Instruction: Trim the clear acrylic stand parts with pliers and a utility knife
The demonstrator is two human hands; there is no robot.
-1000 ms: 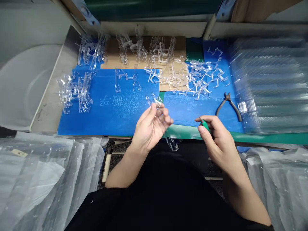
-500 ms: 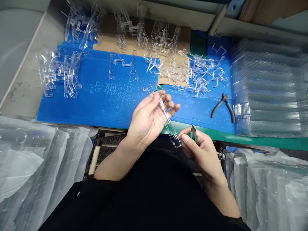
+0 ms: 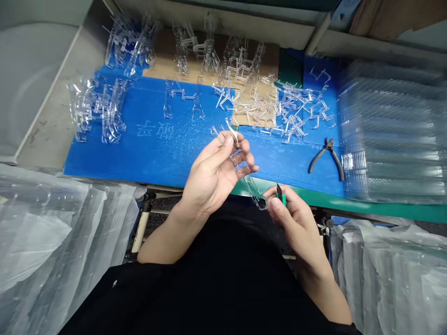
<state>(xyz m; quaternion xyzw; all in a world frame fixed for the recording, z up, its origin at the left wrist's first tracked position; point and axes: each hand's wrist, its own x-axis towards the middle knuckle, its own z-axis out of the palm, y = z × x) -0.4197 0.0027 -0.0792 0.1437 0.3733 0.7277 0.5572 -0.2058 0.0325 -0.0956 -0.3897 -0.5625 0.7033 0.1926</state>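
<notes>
My left hand [image 3: 213, 174] is closed round a long clear plastic part [image 3: 244, 174] that slants down to the right over the table's front edge. My right hand [image 3: 291, 218] grips a small green-handled cutter [image 3: 281, 195], whose dark tip sits right at the lower end of the clear part. Both hands hover above my lap, just in front of the blue mat [image 3: 150, 149].
Several clear plastic parts stand in rows [image 3: 101, 111] at the mat's left and back, and a loose pile [image 3: 279, 109] lies at the centre right. Dark pliers [image 3: 326, 156] rest on the mat. Stacked clear trays [image 3: 394, 135] fill the right. Plastic bags [image 3: 52, 242] hang at both sides.
My right hand came in from the right with the cutter and met the lower end of the clear part. My left hand kept its hold and tilted the part slightly.
</notes>
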